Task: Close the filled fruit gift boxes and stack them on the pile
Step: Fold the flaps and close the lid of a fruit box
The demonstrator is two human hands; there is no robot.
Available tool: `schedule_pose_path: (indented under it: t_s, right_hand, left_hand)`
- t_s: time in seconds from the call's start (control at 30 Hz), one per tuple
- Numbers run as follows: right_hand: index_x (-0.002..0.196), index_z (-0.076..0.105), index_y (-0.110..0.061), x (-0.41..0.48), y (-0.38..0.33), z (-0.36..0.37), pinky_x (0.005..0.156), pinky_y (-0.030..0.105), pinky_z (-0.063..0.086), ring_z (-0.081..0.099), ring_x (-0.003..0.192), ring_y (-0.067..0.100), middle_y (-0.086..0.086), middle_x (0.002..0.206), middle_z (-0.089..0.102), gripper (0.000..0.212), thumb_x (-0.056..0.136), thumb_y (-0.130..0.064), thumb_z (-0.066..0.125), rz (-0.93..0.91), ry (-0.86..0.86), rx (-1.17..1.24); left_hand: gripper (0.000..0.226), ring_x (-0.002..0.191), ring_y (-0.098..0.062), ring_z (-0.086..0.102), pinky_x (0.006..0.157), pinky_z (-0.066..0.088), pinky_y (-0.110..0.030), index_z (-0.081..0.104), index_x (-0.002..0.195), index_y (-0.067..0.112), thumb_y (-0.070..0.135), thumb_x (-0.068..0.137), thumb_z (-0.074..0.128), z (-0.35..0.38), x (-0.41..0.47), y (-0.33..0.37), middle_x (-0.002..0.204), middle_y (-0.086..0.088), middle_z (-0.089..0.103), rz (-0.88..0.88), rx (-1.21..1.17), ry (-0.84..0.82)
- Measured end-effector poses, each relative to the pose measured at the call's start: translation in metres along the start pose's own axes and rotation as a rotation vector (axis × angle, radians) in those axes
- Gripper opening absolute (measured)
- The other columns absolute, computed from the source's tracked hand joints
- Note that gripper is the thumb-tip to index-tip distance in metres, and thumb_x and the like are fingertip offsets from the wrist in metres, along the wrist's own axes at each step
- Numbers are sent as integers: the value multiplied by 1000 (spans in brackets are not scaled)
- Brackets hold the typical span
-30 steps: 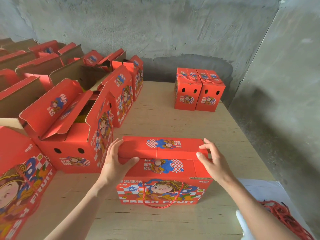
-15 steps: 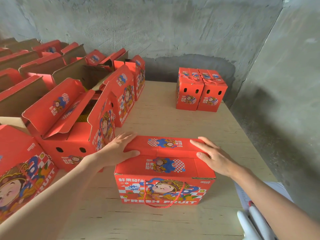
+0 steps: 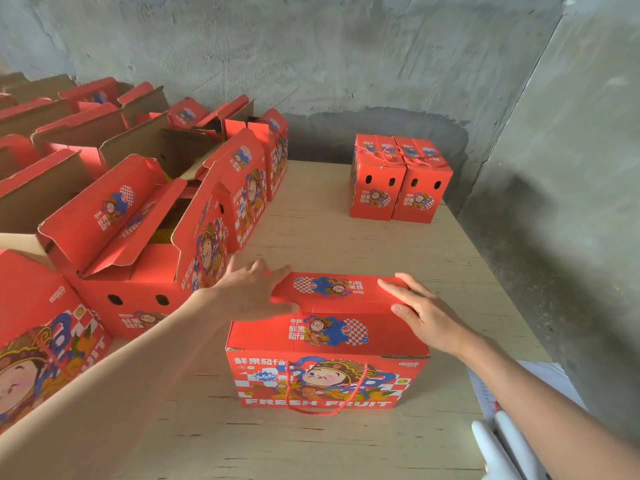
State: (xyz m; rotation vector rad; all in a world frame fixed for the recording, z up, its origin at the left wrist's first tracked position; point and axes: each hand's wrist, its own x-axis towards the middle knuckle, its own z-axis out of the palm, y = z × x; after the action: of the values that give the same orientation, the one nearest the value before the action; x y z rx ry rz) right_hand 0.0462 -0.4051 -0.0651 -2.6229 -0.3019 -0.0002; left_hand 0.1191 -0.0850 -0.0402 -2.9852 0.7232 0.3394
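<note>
A red fruit gift box (image 3: 325, 372) with a cartoon print and a red cord handle stands on the wooden table in front of me. Its top flaps lie folded down. My left hand (image 3: 249, 292) rests flat on the left end of the top flap, fingers spread. My right hand (image 3: 420, 311) lies flat on the flap's right end. Neither hand grips anything. At the far right of the table stand two closed boxes (image 3: 400, 181) side by side, with their cords over the tops.
Several open red boxes (image 3: 138, 237) with raised flaps fill the left side, close to my left arm. The wooden table (image 3: 346, 237) ends near a grey concrete wall on the right. White objects and paper (image 3: 498, 441) lie at the bottom right corner.
Both hands went from gripping the ends of the top flap to lying flat on it, and the flap is pressed lower. The view has shifted slightly.
</note>
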Motion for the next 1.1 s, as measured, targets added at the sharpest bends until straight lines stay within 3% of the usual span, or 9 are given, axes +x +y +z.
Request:
schedule_pose_path:
  t_s: [0.1, 0.2, 0.33, 0.5, 0.67, 0.83, 1.0, 1.1]
  right_hand:
    - [131, 22, -60, 0, 0, 1, 99, 27, 36, 31, 137, 10, -14, 155, 15, 45, 99, -35, 41, 15, -6, -1]
    - [135, 27, -58, -1, 1, 0, 97, 24, 36, 32, 136, 9, -16, 155, 13, 44, 100, -35, 41, 26, -16, 10]
    - [128, 17, -67, -1, 0, -2, 97, 22, 33, 28, 138, 9, -19, 155, 8, 47, 100, -35, 39, 19, -53, -8]
    - [137, 4, -64, 2, -2, -11, 110, 30, 23, 17, 143, 19, -10, 156, 3, 51, 101, -38, 30, 14, -179, -203]
    - [125, -19, -70, 16, -17, -13, 117, 42, 1, -8, 146, 25, 6, 159, -4, 49, 98, -55, 19, -37, -256, -415]
    - [126, -13, -71, 17, -18, -10, 112, 40, 22, 13, 139, 21, 6, 150, 16, 52, 99, -49, 25, -90, -233, -369]
    - [125, -12, -74, 17, -18, -9, 112, 43, 23, 13, 138, 22, 4, 149, 16, 54, 99, -48, 27, -90, -237, -352]
    - [125, -11, -74, 15, -21, -8, 113, 45, 23, 12, 139, 23, 5, 149, 15, 55, 100, -46, 28, -93, -235, -356]
  left_hand:
    - [104, 132, -24, 37, 114, 14, -44, 23, 146, 20, 89, 68, 23, 2, 12, 28, 141, -6, 41, 54, -11, 50]
    - [96, 129, -26, 38, 107, 30, -40, 17, 148, 25, 85, 73, 18, 8, 20, 35, 142, -4, 39, 122, 8, 124]
    - [97, 126, -28, 38, 105, 32, -41, 5, 149, 34, 83, 66, -3, 15, 19, 32, 140, -4, 38, 161, 67, 175]
    - [94, 124, -28, 39, 104, 33, -41, 1, 150, 35, 80, 68, -5, 18, 19, 34, 139, -7, 37, 168, 90, 216]
    - [96, 125, -29, 39, 105, 31, -39, -1, 150, 36, 81, 65, -7, 18, 20, 33, 139, -6, 37, 168, 65, 205]
    - [90, 125, -29, 38, 105, 31, -38, -2, 150, 36, 79, 72, 4, 14, 22, 28, 142, -5, 36, 203, 85, 154]
    - [85, 124, -23, 38, 105, 31, -39, -5, 147, 44, 81, 71, 3, 11, 18, 13, 146, 6, 31, 264, 61, 111]
    - [84, 121, -25, 41, 102, 34, -41, -7, 146, 47, 81, 69, 1, 9, 14, 13, 144, 4, 31, 242, 78, 130]
